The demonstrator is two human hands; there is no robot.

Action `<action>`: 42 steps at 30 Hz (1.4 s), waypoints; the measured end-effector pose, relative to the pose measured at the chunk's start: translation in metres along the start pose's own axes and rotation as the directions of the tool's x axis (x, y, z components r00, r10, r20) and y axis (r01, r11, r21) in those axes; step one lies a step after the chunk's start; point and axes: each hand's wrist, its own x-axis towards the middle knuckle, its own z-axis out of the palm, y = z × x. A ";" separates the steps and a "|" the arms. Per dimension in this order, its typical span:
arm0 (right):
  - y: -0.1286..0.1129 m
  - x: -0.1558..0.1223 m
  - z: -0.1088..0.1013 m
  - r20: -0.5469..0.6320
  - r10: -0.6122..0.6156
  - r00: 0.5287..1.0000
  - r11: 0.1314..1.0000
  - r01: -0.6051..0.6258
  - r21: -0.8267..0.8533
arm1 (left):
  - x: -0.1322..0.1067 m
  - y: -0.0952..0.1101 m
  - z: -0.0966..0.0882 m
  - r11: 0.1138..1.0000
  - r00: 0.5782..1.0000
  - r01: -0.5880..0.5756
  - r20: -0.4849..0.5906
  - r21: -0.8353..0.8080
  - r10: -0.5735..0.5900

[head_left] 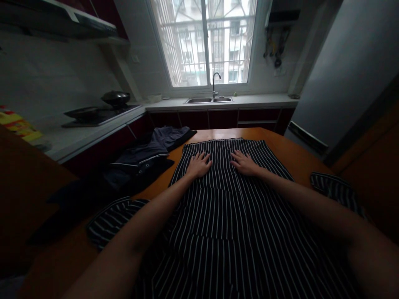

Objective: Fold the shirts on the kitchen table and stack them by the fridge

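Observation:
A black shirt with white stripes (215, 216) lies spread out on the wooden table (280, 145). Its sleeves stick out to both sides, and the near part runs out of the picture at the bottom. On the upper left of the cloth rests my left hand (198, 165), palm down with fingers spread. My right hand (245, 162) lies flat on the upper right of the same shirt, its fingers apart. Neither hand grips the fabric. A patch pocket shows on the shirt below my left hand.
Dark clothes (140, 155) are heaped along the table's left edge. Beyond the table is a counter with a double sink (208, 100) and a tap. A stove with a lidded pan (115, 98) stands at left. A tall grey fridge (339, 74) is at right.

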 end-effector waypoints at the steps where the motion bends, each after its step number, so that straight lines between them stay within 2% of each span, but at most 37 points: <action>1: -0.001 -0.006 0.004 0.021 -0.022 1.000 1.000 0.022 -0.001 | 0.000 0.000 -0.001 1.000 1.000 -0.001 0.003 0.005 0.001; 2: 0.004 -0.012 0.005 0.026 0.001 1.000 1.000 -0.001 -0.011 | -0.001 0.000 -0.002 1.000 1.000 -0.003 0.005 0.009 0.003; 4: 0.027 -0.022 0.002 -0.016 0.144 0.989 0.989 -0.144 -0.042 | -0.002 0.000 -0.003 1.000 1.000 -0.007 0.007 0.013 0.007; 6: 0.058 -0.030 -0.008 -0.093 0.303 0.948 0.950 -0.308 -0.049 | -0.003 0.000 -0.003 1.000 1.000 -0.011 0.005 0.004 0.011; 9: 0.092 -0.039 -0.023 -0.155 0.402 0.902 0.909 -0.413 -0.045 | -0.003 0.001 0.000 1.000 1.000 -0.014 -0.010 -0.024 0.014; 11: 0.097 -0.044 -0.030 -0.192 0.424 0.885 0.897 -0.439 -0.047 | -0.001 0.001 0.001 0.998 1.000 -0.009 -0.018 -0.062 0.008; 14: 0.077 -0.048 -0.033 -0.218 0.390 0.895 0.910 -0.410 -0.055 | 0.009 -0.006 -0.003 0.987 1.000 -0.002 0.001 -0.159 0.002; 17: 0.038 -0.051 -0.024 -0.198 0.294 0.935 0.948 -0.311 -0.063 | 0.020 -0.028 -0.013 0.975 0.999 0.025 -0.019 -0.222 -0.030; 20: 0.002 -0.058 -0.008 -0.169 0.200 0.965 0.975 -0.213 -0.065 | 0.025 -0.059 -0.021 0.958 0.988 0.117 -0.067 -0.263 -0.139; 23: -0.017 -0.065 0.008 -0.141 0.165 0.976 0.982 -0.175 -0.067 | 0.028 -0.087 -0.022 0.918 0.962 0.217 -0.090 -0.332 -0.259; 26: -0.020 -0.068 0.017 -0.172 0.160 0.972 0.983 -0.172 -0.060 | 0.040 -0.104 -0.024 0.854 0.926 0.292 -0.098 -0.429 -0.366; 29: -0.015 -0.067 0.018 -0.196 0.161 0.967 0.983 -0.176 -0.060 | 0.059 -0.112 -0.031 0.768 0.897 0.344 -0.054 -0.540 -0.439; 33: -0.013 -0.067 0.018 -0.197 0.148 0.969 0.985 -0.163 -0.062 | 0.083 -0.113 -0.039 0.649 0.890 0.338 0.006 -0.682 -0.457; 36: -0.014 -0.068 0.018 -0.200 0.139 0.970 0.986 -0.154 -0.061 | 0.093 -0.113 -0.042 0.582 0.890 0.310 0.013 -0.752 -0.457; 39: -0.015 -0.068 0.018 -0.208 0.135 0.969 0.987 -0.150 -0.060 | 0.095 -0.116 -0.046 0.565 0.885 0.284 -0.015 -0.774 -0.465; 42: -0.015 -0.068 0.017 -0.201 0.140 0.970 0.986 -0.155 -0.059 | 0.091 -0.113 -0.050 0.625 0.884 0.256 -0.084 -0.737 -0.461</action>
